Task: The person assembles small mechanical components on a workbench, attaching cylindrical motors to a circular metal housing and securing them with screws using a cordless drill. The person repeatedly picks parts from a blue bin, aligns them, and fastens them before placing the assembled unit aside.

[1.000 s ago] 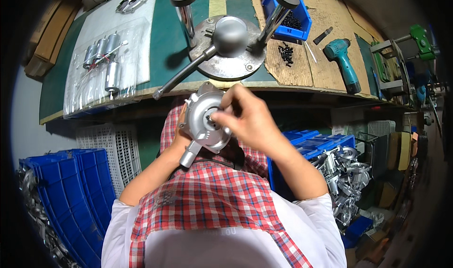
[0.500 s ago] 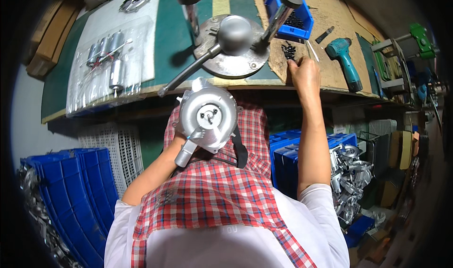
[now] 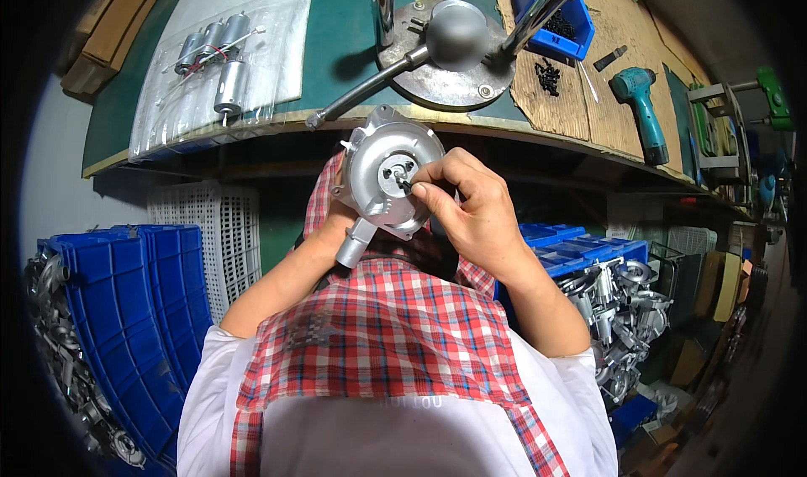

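A round silver metal housing [image 3: 366, 159] with a short side spout is held up in front of my apron, below the bench edge. My left hand [image 3: 339, 215] grips it from underneath, with most of its fingers hidden behind the metal. Over the housing's centre, my right hand [image 3: 476, 206] pinches a small black screw [image 3: 406, 186] between thumb and fingertips, at the hub beside the shaft. Two dark screw heads or holes also show in the hub; which they are, I cannot tell.
On the bench are a round metal press fixture [image 3: 445, 82] with posts and a lever, loose black screws [image 3: 547, 78], a blue bin [image 3: 580, 44] of screws, a teal power driver [image 3: 643, 111] and several small motors [image 3: 229, 88]. Blue crates [image 3: 126, 309] flank me, with metal castings [image 3: 622, 317] at right.
My right hand has moved from the loose screws on the bench to the housing's hub, bringing a screw. The left hand still holds the housing, and the view has shifted slightly.
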